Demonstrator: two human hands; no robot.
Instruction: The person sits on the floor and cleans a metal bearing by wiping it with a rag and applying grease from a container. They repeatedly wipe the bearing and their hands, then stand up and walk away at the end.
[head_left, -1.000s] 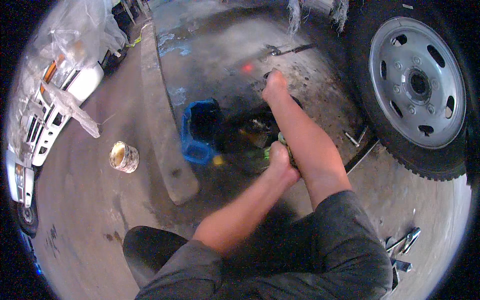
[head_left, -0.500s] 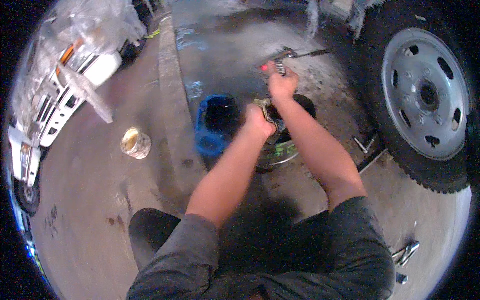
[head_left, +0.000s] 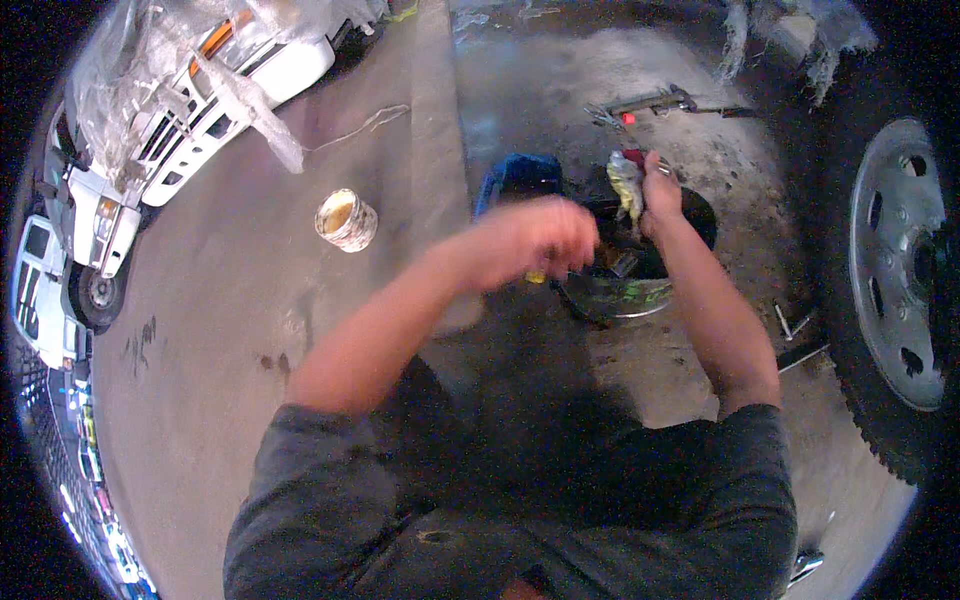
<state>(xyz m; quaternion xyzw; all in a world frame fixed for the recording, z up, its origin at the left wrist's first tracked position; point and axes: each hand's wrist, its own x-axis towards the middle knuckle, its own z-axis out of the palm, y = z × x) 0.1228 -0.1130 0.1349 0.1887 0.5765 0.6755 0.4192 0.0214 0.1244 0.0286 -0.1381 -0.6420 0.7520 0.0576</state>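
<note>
My right hand (head_left: 661,200) is closed round a crumpled pale yellow and whitish packet (head_left: 626,188) with a red part at its top. It holds the packet over a round, dark-mouthed tub (head_left: 640,292) with green marks on its side. My left hand (head_left: 545,240) is smeared by motion at the left of the tub. A small yellow bit (head_left: 537,276) shows under it; whether the fingers hold it I cannot tell. Behind the left hand, a blue plastic container (head_left: 488,190) is partly hidden. Dark metal parts (head_left: 622,264) lie inside the tub.
Hand tools (head_left: 655,100) and a small red item (head_left: 628,118) lie on the floor beyond the tub. A large truck wheel (head_left: 895,270) stands at right, near an L-shaped metal tool (head_left: 793,322). A stained white bucket (head_left: 347,221) sits left, before a plastic-draped white vehicle (head_left: 235,100).
My left hand has come away from the crumpled packet and moved toward me, blurring. My right hand now holds the packet. The view has shifted left, so the surroundings appear farther right.
</note>
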